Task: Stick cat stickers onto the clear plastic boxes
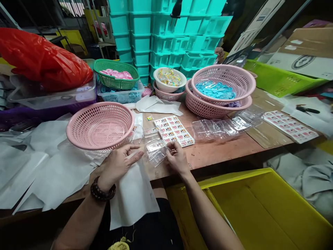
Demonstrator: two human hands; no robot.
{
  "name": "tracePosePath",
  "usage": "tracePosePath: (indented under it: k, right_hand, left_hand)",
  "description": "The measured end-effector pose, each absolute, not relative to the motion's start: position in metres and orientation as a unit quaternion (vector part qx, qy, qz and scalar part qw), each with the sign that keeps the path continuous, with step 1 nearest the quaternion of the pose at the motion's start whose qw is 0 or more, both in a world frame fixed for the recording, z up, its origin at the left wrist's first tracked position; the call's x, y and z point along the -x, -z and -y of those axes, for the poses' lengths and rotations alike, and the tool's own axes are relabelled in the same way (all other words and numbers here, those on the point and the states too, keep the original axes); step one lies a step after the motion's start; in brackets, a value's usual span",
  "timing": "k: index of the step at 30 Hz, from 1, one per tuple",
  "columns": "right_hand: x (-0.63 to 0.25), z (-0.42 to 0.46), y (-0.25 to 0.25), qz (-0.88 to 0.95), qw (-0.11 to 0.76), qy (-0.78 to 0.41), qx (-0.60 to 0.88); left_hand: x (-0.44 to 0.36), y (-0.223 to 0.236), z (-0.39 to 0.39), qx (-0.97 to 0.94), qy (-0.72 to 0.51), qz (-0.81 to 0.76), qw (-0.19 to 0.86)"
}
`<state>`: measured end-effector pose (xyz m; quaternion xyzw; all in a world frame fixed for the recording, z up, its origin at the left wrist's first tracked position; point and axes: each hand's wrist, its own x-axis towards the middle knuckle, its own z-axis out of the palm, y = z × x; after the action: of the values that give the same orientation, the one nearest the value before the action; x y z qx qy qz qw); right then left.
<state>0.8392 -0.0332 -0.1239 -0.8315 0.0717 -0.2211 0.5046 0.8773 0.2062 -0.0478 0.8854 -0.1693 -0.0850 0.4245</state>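
Clear plastic case (156, 152), pinched in right hand (178, 159)

I counted four pink baskets (101, 129): one toward the left of the desk (208, 152), two stacked toward its right back corner, and one small one along the back edge, under one white bowl (166, 86). One green basket (118, 83) stood toward the left back corner. I had two sticker stacks (173, 130), one mid-desk, one near the right edge. At the front edge were one left hand (119, 163) and one right hand (178, 158), both mine. Clear cases (156, 157) and white sheets (66, 170) overlapped too much for me to count.
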Motion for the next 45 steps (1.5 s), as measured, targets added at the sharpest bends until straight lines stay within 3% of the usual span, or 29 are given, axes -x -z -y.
tracePosePath:
  k: [4, 14, 21, 24, 26, 28, 33, 36, 39, 42, 45]
  right_hand:
    - [-0.84, 0.022, 0.133, -0.063, 0.461, 0.282, 0.839]
    - [-0.832, -0.001, 0.145, -0.043, 0.433, 0.294, 0.851]
    - [-0.81, 0.006, 0.123, -0.023, 0.451, 0.272, 0.85]
    - [-0.786, 0.014, 0.092, -0.006, 0.537, 0.189, 0.822]
    - [-0.77, 0.011, 0.072, 0.038, 0.578, 0.066, 0.812]
    - [-0.758, 0.002, 0.059, 0.079, 0.558, 0.012, 0.826]
    - [-0.75, -0.014, 0.059, 0.243, 0.425, 0.185, 0.852]
    - [-0.749, -0.016, 0.066, 0.295, 0.387, 0.216, 0.847]
    - [-0.746, -0.015, 0.062, 0.277, 0.424, 0.163, 0.847]
    - [-0.743, -0.01, 0.047, 0.249, 0.492, 0.046, 0.833]
    - [-0.743, -0.009, 0.038, 0.186, 0.537, 0.01, 0.823]
  left_hand:
    - [-0.87, 0.061, -0.209, -0.822, 0.168, 0.174, 0.516]
    - [-0.86, 0.078, -0.213, -0.739, 0.169, 0.093, 0.646]
    - [-0.849, 0.085, -0.225, -0.695, 0.167, 0.017, 0.699]
    - [-0.843, 0.087, -0.227, -0.699, 0.14, 0.021, 0.701]
    - [-0.839, 0.088, -0.226, -0.704, 0.122, 0.016, 0.699]
    - [-0.836, 0.088, -0.227, -0.711, 0.105, 0.016, 0.695]
    - [-0.837, 0.064, -0.246, -0.723, 0.114, 0.141, 0.667]
    - [-0.839, 0.042, -0.253, -0.776, 0.196, 0.255, 0.543]
    - [-0.839, 0.029, -0.248, -0.792, 0.244, 0.314, 0.462]
    - [-0.839, 0.03, -0.24, -0.798, 0.249, 0.314, 0.45]
    - [-0.838, 0.036, -0.238, -0.804, 0.254, 0.313, 0.436]
